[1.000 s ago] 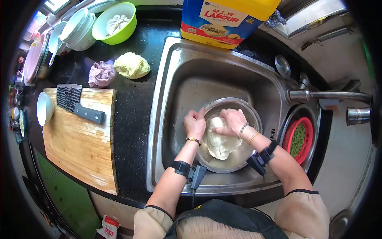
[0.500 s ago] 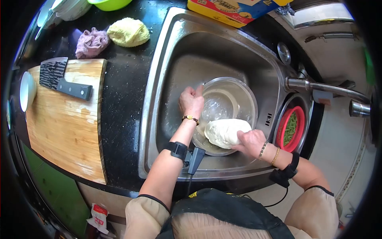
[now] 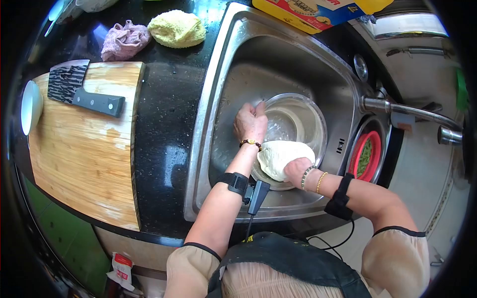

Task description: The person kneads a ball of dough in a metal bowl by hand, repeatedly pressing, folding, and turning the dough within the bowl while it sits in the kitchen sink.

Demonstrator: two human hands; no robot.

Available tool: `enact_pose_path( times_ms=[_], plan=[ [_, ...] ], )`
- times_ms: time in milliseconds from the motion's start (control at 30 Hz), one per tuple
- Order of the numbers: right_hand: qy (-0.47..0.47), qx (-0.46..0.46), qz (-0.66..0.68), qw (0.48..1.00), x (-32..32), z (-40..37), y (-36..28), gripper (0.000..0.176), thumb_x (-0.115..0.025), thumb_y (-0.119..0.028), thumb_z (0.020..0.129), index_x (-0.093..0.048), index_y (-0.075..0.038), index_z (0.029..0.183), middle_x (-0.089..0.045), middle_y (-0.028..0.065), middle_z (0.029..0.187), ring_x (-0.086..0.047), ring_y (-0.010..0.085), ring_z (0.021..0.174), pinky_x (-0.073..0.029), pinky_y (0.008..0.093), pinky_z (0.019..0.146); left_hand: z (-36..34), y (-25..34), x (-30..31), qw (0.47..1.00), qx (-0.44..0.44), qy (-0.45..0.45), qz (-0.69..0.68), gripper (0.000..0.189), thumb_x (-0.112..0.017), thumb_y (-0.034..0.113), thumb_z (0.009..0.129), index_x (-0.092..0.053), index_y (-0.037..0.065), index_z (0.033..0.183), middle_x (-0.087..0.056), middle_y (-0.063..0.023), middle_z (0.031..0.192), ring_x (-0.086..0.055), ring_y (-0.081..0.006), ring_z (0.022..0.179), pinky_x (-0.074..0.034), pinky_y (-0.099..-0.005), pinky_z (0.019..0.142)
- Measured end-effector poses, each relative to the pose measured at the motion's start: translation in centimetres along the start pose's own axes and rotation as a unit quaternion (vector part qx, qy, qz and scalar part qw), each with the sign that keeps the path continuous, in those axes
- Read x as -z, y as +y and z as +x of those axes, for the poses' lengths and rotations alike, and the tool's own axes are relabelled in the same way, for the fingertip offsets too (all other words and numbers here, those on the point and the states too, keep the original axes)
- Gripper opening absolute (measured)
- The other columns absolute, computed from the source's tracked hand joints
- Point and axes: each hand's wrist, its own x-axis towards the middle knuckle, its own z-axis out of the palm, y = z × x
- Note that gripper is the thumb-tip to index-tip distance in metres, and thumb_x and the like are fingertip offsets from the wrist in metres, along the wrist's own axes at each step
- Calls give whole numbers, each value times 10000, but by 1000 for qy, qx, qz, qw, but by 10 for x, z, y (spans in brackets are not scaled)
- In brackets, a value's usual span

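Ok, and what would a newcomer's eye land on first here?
Probably the pale white lump under the right hand, over the round bowl in the sink. Next, the broad-bladed cleaver on the wooden board at left, then the bright red basket at right.

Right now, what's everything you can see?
counter: 1, black, around sink
board: 1, tan, on counter
cleaver: 1, dark-handled, on board
bowl: 1, white, board's left
cloths: 2, purple and yellow, beyond board
jug: 1, blue-yellow, behind sink
sink: 1, silver, centre
basin: 1, silver, in sink
lump: 1, white, over basin
faucet: 1, silver, right
basket: 1, red, right
packet: 1, red-white, lower left
left hand: 1, bare, at basin
right hand: 1, bare, on lump
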Motion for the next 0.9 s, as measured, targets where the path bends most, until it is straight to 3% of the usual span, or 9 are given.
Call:
enact_pose_path(
  times_ms=[133,200,267,433,500,733,800,867,900],
  plan=[
    [4,-23,24,999,4,7,-3,220,-641,-265,791,-695,-91,913,-685,88,925,-656,214,894,-510,312,745,0,5,4,1000,-7,-2,0,401,-660,358,773,-512,7,643,-533,-143,595,-491,-273,550,-408,-388,556],
    [8,-29,34,999,2,13,-3,191,-633,-222,791,-696,-97,920,-685,88,934,-655,212,905,-512,308,750,-1,9,8,998,40,-52,8,378,-640,376,784,-557,16,700,-620,-188,753,-595,-368,728,-440,-427,644],
    [12,-53,48,997,2,19,-4,178,-602,-151,791,-696,-97,932,-683,90,952,-654,206,918,-514,301,754,0,7,6,998,39,-53,21,387,-641,379,784,-547,16,686,-605,-189,720,-584,-367,697,-431,-428,627],
    [17,-64,74,995,9,32,1,185,-599,-140,787,-696,-97,939,-683,85,955,-655,199,920,-520,308,745,0,0,3,999,10,-30,30,406,-644,385,781,-526,17,659,-567,-186,649,-557,-364,636,-407,-439,591],
    [17,-69,87,994,10,39,6,192,-616,-156,777,-696,-98,942,-684,83,954,-655,198,919,-522,313,741,-1,-1,0,1000,2,4,13,409,-676,335,773,-487,20,594,-480,-89,525,-416,-187,505,-385,-363,521],
    [26,-50,88,995,14,48,18,393,-767,-364,635,-699,-99,918,-689,84,889,-665,214,870,-521,324,731,0,1,0,1000,-8,15,26,402,-676,324,774,-491,16,596,-477,-80,524,-411,-163,515,-386,-353,521],
    [49,-46,86,994,6,37,17,415,-774,-386,623,-698,-98,912,-689,87,866,-668,221,848,-520,326,727,1,3,4,999,21,-27,19,405,-654,371,771,-513,14,643,-554,-189,637,-528,-341,600,-416,-420,586],
    [149,-48,145,977,-8,23,16,223,-691,-271,708,-687,-94,843,-684,108,813,-669,233,800,-515,337,697,1,3,3,999,17,-27,12,410,-656,371,769,-509,12,638,-548,-188,630,-519,-339,588,-415,-420,578],
    [155,-49,144,976,-16,17,14,223,-691,-271,708,-687,-94,843,-684,108,813,-669,233,800,-515,337,697,3,1,3,999,17,-29,10,414,-657,372,768,-506,11,632,-542,-188,623,-510,-337,576,-413,-420,570]
  ],
)
